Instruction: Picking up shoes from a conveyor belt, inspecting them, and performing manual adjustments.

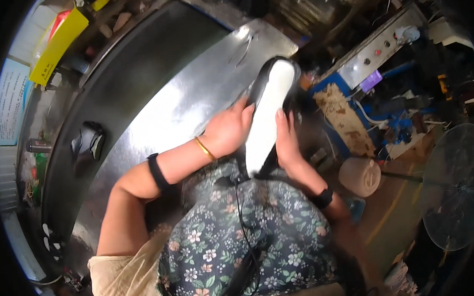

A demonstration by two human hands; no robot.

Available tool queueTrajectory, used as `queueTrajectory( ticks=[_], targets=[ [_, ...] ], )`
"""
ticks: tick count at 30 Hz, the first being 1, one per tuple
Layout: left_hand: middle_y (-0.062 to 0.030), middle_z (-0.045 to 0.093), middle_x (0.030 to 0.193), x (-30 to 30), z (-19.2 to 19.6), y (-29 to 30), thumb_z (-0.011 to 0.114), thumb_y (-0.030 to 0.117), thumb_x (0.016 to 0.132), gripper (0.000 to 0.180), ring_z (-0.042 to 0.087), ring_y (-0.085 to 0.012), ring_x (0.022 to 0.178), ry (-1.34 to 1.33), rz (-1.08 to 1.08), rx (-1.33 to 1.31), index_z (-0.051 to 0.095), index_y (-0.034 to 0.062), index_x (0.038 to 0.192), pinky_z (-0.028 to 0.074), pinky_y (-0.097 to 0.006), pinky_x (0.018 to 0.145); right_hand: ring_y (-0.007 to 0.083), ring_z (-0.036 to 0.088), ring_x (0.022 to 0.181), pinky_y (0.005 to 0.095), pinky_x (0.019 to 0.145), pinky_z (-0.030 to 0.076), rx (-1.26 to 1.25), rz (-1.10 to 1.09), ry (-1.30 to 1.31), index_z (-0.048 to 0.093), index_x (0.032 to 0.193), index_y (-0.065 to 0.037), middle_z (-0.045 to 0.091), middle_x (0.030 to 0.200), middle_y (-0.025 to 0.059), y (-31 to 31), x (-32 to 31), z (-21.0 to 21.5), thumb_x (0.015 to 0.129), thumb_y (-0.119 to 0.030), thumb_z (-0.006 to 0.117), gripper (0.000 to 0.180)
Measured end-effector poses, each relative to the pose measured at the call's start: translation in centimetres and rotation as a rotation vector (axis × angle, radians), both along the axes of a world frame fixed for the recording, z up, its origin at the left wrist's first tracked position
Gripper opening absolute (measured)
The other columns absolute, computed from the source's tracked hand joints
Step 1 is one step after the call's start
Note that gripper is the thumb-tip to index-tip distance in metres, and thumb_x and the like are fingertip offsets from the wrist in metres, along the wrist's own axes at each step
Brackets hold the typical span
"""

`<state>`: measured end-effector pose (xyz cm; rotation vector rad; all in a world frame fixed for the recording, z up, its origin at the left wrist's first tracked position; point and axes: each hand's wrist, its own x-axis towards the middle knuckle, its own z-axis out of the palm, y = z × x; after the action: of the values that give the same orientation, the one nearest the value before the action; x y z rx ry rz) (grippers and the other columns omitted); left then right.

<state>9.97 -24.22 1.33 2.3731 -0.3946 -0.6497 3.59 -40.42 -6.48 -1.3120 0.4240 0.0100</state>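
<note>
A shoe [270,111] with a long white sole face and black edges is held up before my chest, its narrower end near my apron. My left hand [228,128] grips its left side with bent fingers. On the opposite side my right hand [288,137] presses along the edge, fingers extended upward and thumb side against the white face. Whether the white part is an outsole or an insole, I cannot tell. Under and beyond the shoe lies a shiny metal tabletop [164,98].
A dark conveyor belt [135,51] curves along the left, carrying a black shoe [89,142]. Thin metal wire [241,51] rests on the tabletop. A yellow box [60,47] stands far left. To the right are a machine with a control panel [369,58], a whitish plastic container [359,176] and a round fan [459,187].
</note>
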Motion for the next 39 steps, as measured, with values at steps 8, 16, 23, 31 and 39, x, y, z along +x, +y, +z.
queueTrajectory(
  ticks=[8, 16, 23, 31, 39],
  targets=[
    [-0.0151, 0.049, 0.142, 2.7, -7.9, -2.2, 0.032, 0.041, 0.106, 0.055, 0.046, -0.0214, 0.129, 0.018, 0.137, -0.938, 0.043, 0.0015, 0.142, 0.035, -0.032, 0.109, 0.0317, 0.039, 0.135, 0.0380, 0.110, 0.033, -0.307, 0.100, -0.164, 0.004, 0.152, 0.005, 0.035, 0.147, 0.0261, -0.7, -1.4, -0.7, 0.104, -0.037, 0.043, 0.075],
    [0.0008, 0.064, 0.111, 7.5, -1.3, -5.0, 0.051, 0.044, 0.101, 0.043, 0.057, -0.0078, 0.100, 0.411, 0.028, -0.944, 0.060, 0.0095, 0.125, 0.048, -0.024, 0.089, 0.0291, 0.046, 0.132, 0.0401, 0.110, 0.036, -0.099, 0.230, -0.188, 0.019, 0.155, -0.009, 0.037, 0.152, 0.0161, -5.0, 1.2, 2.4, 0.101, -0.063, 0.020, 0.076],
    [-0.0034, 0.061, 0.122, 5.7, -2.1, -5.3, 0.060, 0.027, 0.099, 0.038, 0.053, -0.0131, 0.113, 0.248, -0.062, -0.983, 0.057, 0.0054, 0.130, 0.041, -0.028, 0.100, 0.0225, 0.040, 0.136, 0.0347, 0.113, 0.030, -0.110, 0.202, -0.437, 0.050, 0.138, -0.005, 0.047, 0.143, 0.0130, -4.8, 6.1, 5.2, 0.106, -0.031, 0.041, 0.042],
    [-0.0036, 0.060, 0.120, 6.1, -1.7, -5.6, 0.060, 0.023, 0.099, 0.036, 0.053, -0.0106, 0.112, 0.334, -0.076, -1.054, 0.056, 0.0040, 0.130, 0.042, -0.025, 0.098, 0.0221, 0.045, 0.131, 0.0331, 0.112, 0.030, 0.226, 0.288, -0.237, 0.051, 0.135, -0.001, 0.053, 0.135, 0.0107, -5.9, 6.2, 6.8, 0.100, -0.008, 0.046, 0.036],
    [-0.0070, 0.063, 0.120, 5.5, -1.9, -7.1, 0.063, 0.022, 0.095, 0.036, 0.057, -0.0176, 0.113, 0.028, -0.104, -0.834, 0.058, 0.0062, 0.127, 0.042, -0.029, 0.100, 0.0257, 0.042, 0.135, 0.0358, 0.113, 0.030, -0.286, 0.092, -0.394, 0.041, 0.144, -0.001, 0.046, 0.144, 0.0136, -4.5, 3.9, 5.5, 0.098, -0.005, 0.046, 0.046]
  ],
)
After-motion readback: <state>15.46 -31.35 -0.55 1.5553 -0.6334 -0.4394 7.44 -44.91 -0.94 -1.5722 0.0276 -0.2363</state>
